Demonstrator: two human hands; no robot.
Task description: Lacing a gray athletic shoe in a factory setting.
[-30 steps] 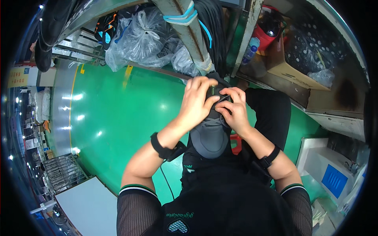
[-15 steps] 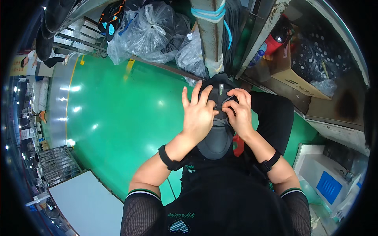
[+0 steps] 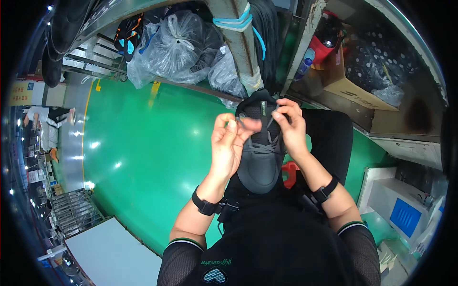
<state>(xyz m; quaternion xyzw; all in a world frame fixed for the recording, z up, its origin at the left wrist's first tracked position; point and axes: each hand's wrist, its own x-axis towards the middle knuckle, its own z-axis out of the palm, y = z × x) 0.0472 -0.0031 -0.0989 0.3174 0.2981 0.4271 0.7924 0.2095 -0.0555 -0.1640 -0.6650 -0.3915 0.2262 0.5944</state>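
A black sneaker (image 3: 259, 172) lies in front of me, toe toward my body and tongue at the far end. Its dark grey shoelace (image 3: 261, 148) crosses loosely over the top. My left hand (image 3: 230, 143) is at the shoe's left side, pinching one lace end between thumb and fingers; one finger is blurred and reaches over the tongue. On the other side my right hand (image 3: 292, 127) grips the other lace end near the collar, thumb against fingertips. Each wrist wears a black strap.
Clear plastic bags (image 3: 176, 47) fill a rack beyond the green floor (image 3: 143, 143). A metal post (image 3: 238, 43) rises just past the shoe. At right, a shelf holds a cardboard box (image 3: 355, 88) and bottles. A white-topped table (image 3: 112, 252) is at lower left, a red object (image 3: 289, 174) beside the shoe.
Both hands were close together over the laces; now they are apart, the left drawn leftward and turned, each with a lace end. More of the lacing shows, and the view has shifted slightly.
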